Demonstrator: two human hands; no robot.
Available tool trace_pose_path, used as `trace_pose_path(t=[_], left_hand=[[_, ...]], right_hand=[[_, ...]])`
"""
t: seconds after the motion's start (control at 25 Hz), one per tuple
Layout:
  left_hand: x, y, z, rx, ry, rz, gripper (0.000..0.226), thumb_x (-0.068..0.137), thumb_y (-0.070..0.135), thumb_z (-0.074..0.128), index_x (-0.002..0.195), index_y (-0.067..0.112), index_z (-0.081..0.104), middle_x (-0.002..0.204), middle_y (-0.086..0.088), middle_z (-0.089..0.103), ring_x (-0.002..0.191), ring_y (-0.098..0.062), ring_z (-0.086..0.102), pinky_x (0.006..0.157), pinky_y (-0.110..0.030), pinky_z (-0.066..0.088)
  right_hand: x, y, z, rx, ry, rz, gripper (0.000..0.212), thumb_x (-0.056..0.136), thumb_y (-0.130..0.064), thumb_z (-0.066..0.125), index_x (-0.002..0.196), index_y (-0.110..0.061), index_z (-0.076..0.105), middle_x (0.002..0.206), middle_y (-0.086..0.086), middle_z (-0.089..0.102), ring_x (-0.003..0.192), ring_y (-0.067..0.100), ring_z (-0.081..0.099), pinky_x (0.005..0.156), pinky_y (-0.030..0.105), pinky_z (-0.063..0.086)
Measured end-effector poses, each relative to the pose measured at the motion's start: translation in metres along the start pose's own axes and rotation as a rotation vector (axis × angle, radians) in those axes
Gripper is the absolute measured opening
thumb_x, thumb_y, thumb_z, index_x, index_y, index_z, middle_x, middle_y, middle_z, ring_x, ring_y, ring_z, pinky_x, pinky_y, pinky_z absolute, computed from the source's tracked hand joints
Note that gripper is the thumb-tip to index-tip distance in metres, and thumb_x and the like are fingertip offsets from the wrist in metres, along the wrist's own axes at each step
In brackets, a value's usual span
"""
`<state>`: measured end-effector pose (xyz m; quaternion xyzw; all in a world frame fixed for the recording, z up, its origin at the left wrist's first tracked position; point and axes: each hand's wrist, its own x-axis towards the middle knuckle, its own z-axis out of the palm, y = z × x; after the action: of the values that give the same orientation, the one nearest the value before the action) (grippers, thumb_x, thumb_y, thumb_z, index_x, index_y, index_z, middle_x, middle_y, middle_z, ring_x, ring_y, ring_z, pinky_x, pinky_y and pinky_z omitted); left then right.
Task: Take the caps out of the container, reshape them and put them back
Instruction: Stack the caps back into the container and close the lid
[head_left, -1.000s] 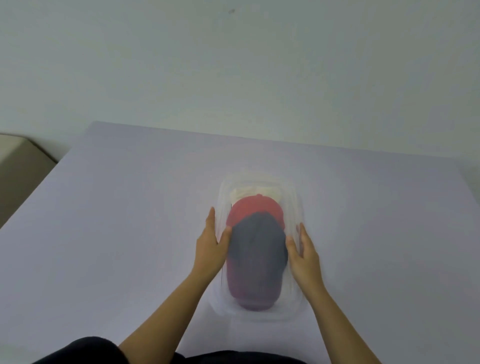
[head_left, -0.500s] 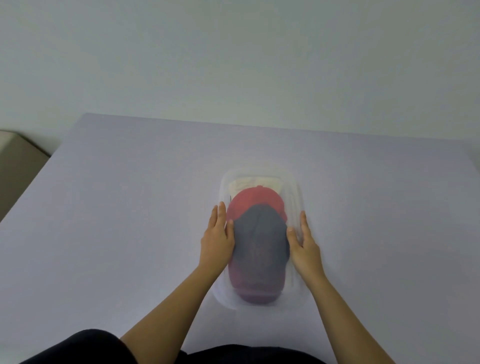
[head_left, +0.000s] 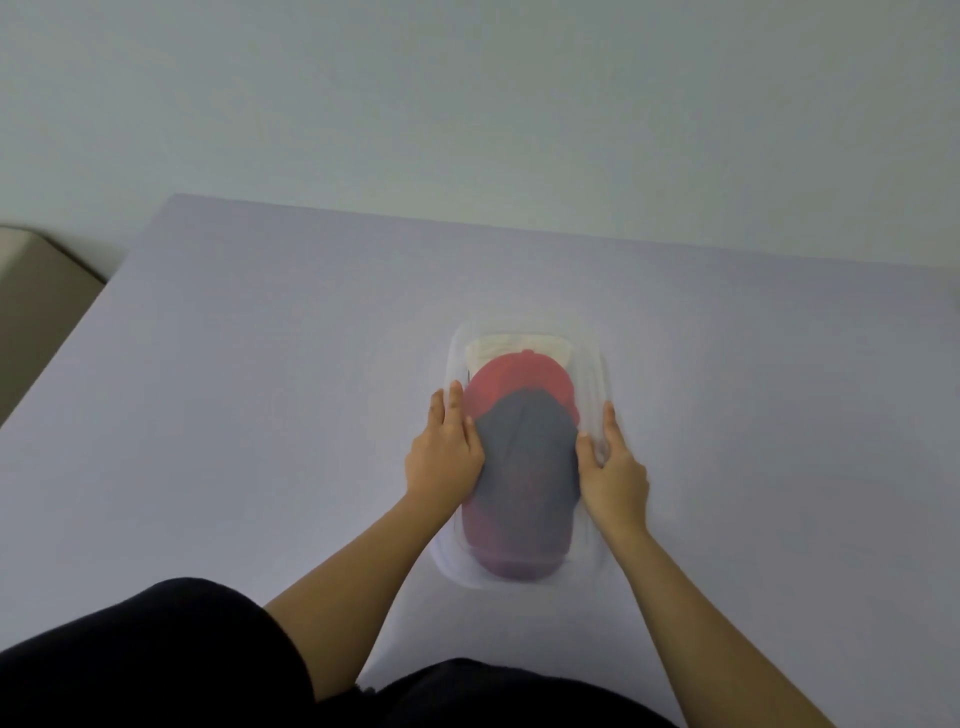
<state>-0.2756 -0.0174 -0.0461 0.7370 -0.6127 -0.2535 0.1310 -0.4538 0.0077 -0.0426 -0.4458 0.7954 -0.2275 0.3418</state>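
Note:
A clear plastic container (head_left: 594, 358) stands on the lilac table (head_left: 249, 415), a little right of centre. Three caps are stacked inside: a grey cap (head_left: 527, 457) on top with its brim towards me, a red cap (head_left: 519, 376) under it, and a cream cap (head_left: 498, 345) at the far end. My left hand (head_left: 444, 457) clasps the container's left wall, fingers outside, thumb inside against the grey cap. On the right wall, my right hand (head_left: 615, 478) grips the same way.
A plain pale wall (head_left: 467, 104) rises behind the table's far edge. Beside the table's left edge stands a beige piece of furniture (head_left: 36, 301). My dark clothing (head_left: 156, 665) fills the bottom of the view.
Both hands have slid a little forward along the container's sides and drawn in tighter against the walls. The view has tilted slightly. The caps have not moved.

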Motion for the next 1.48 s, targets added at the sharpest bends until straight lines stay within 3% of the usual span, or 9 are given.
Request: trace_pose_path(t=[0.08,0.16,0.28,0.4,0.52,0.88,1.04,1.48], left_hand=[[0.002,-0.001,-0.002,0.010,-0.013,0.002,0.053,0.099,0.028,0.028,0.150,0.021,0.016,0.155,-0.002,0.023,0.097,-0.036,0.061,0.072,-0.037,0.045],[0.002,-0.002,-0.009,-0.005,-0.074,0.038,0.054,0.100,0.031,0.027,0.151,0.023,0.011,0.159,-0.003,0.016,0.119,-0.033,0.052,0.089,-0.039,0.044],[-0.012,-0.009,-0.020,-0.210,-0.179,0.015,0.062,0.099,0.041,0.031,0.151,0.026,0.000,0.160,-0.002,0.011,0.143,-0.025,0.025,0.113,-0.040,0.025],[-0.053,-0.025,-0.020,-0.420,-0.179,-0.153,0.074,0.094,0.051,0.040,0.151,0.027,0.000,0.156,-0.004,0.027,0.137,-0.030,0.037,0.111,-0.043,0.033],[-0.092,-0.029,-0.005,-0.501,-0.182,-0.294,0.075,0.091,0.053,0.046,0.150,0.019,0.015,0.149,-0.009,0.040,0.131,-0.029,0.045,0.108,-0.041,0.038],[-0.004,0.020,-0.017,-0.431,-0.110,-0.209,0.065,0.090,0.054,0.046,0.141,0.014,0.039,0.134,-0.007,0.057,0.122,-0.028,0.053,0.103,-0.040,0.043],[0.049,0.054,-0.020,-0.432,-0.115,-0.180,0.054,0.094,0.045,0.046,0.133,0.008,0.046,0.129,-0.008,0.058,0.117,-0.028,0.055,0.092,-0.031,0.041],[0.139,0.075,0.004,-0.375,-0.118,-0.200,0.065,0.093,0.051,0.042,0.145,0.014,0.031,0.142,-0.008,0.048,0.128,-0.029,0.047,0.106,-0.041,0.038]], right_hand=[[0.000,0.000,0.000,-0.016,-0.011,-0.013,0.056,0.097,-0.042,0.036,0.148,-0.035,0.013,0.128,0.014,0.060,0.106,0.032,0.060,0.094,0.039,0.045],[-0.003,0.000,0.000,-0.024,0.003,-0.045,0.056,0.098,-0.039,0.035,0.149,-0.032,0.014,0.129,0.012,0.059,0.114,0.032,0.057,0.100,0.043,0.040],[-0.009,0.008,-0.007,0.114,0.108,-0.041,0.057,0.095,-0.044,0.038,0.147,-0.030,0.019,0.145,0.003,0.045,0.127,0.025,0.049,0.107,0.051,0.034],[-0.038,0.030,-0.009,0.222,-0.073,0.031,0.068,0.090,-0.056,0.043,0.147,-0.026,0.020,0.152,0.002,0.033,0.136,0.025,0.037,0.111,0.044,0.031],[-0.065,0.042,-0.005,0.214,-0.229,0.100,0.080,0.085,-0.057,0.052,0.148,-0.023,0.018,0.149,0.005,0.036,0.134,0.027,0.039,0.109,0.039,0.032],[0.013,0.005,-0.021,0.215,-0.075,0.042,0.073,0.088,-0.049,0.053,0.147,-0.016,0.027,0.144,0.009,0.046,0.132,0.027,0.044,0.107,0.034,0.033],[0.070,-0.018,-0.032,0.231,-0.072,0.047,0.071,0.089,-0.046,0.054,0.147,-0.015,0.027,0.146,0.010,0.043,0.133,0.026,0.042,0.108,0.033,0.031],[0.160,-0.034,-0.029,0.238,-0.101,0.059,0.075,0.089,-0.053,0.049,0.149,-0.023,0.017,0.150,0.006,0.036,0.136,0.027,0.037,0.110,0.038,0.031]])
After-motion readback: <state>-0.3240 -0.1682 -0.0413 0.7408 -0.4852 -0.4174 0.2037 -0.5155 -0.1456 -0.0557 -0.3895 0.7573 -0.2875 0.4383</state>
